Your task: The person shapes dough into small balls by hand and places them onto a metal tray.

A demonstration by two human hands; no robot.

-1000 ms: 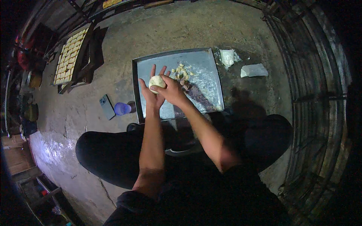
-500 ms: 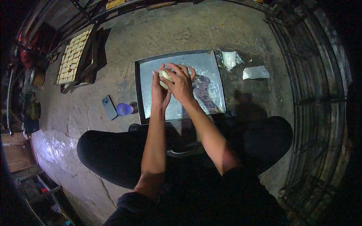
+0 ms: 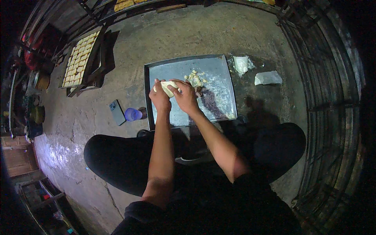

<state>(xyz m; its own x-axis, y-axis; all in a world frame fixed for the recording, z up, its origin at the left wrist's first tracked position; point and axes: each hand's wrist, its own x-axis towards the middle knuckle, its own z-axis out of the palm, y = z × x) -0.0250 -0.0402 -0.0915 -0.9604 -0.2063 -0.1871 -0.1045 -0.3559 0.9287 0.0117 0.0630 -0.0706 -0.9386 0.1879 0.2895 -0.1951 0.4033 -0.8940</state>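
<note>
A pale lump of dough [image 3: 168, 88] is stretched sideways between my two hands. My left hand [image 3: 160, 99] is wrapped round its left end, and my right hand [image 3: 187, 98] grips the right end with fingers curled over it. Both hands hover above a shallow square metal tray [image 3: 169, 66] dusted with flour. Just beyond my right fingers, several small yellowish-white pieces [image 3: 194, 79] lie heaped on the tray. A dark purplish patch [image 3: 212, 102] shows on the tray's right side.
Right of the tray lie an open bag of white powder [image 3: 241, 64] and a white packet [image 3: 268, 78]. A phone [image 3: 116, 112] and a purple cup [image 3: 133, 114] are on the floor to the left. Farther left stands a tray of dough pieces [image 3: 80, 58]. Metal racks [image 3: 319, 105] line the right.
My hands have come lower and apart, and the rounded dough has become longer between them. The small pieces on the tray, hidden before, now show. The whole view has shifted slightly.
</note>
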